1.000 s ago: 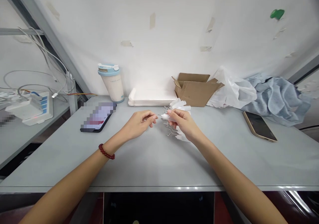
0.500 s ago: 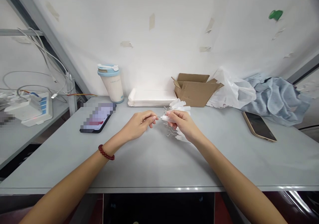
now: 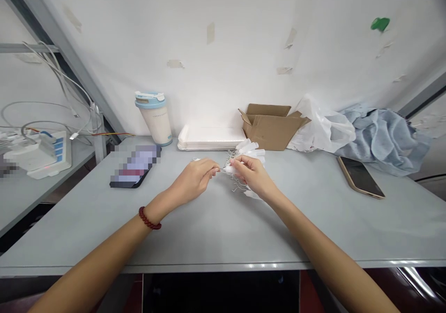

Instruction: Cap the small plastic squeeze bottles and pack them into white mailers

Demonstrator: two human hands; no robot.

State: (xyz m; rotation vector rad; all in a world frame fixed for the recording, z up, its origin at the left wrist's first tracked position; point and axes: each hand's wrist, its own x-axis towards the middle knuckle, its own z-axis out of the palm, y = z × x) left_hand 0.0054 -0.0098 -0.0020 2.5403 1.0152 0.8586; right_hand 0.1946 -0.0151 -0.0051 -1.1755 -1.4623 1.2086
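My right hand [image 3: 251,172] is closed in a pinch on a small white plastic tube [image 3: 228,169], held level above the grey table. From the tube's tip a thin wire [image 3: 222,168] runs leftward to my left hand [image 3: 199,177], whose thumb and fingers are pinched on its end. Beneath and around my right hand lies a bunch of similar white tubes [image 3: 256,153] with bent wire ends, partly covered by the hand. A small whitish piece [image 3: 196,159] shows just behind my left hand; its kind is unclear.
Along the wall stand a blue-lidded cup [image 3: 155,120], a stack of white trays [image 3: 211,139], an open cardboard box [image 3: 268,132], a white plastic bag [image 3: 322,127] and blue cloth [image 3: 386,139]. Phones lie left [image 3: 135,166] and right [image 3: 361,177]. A power strip [image 3: 52,157] sits far left.
My left hand has rolled over slightly, its back now turned up more. The whitish piece behind it has come into view. Both hands keep their pinches.
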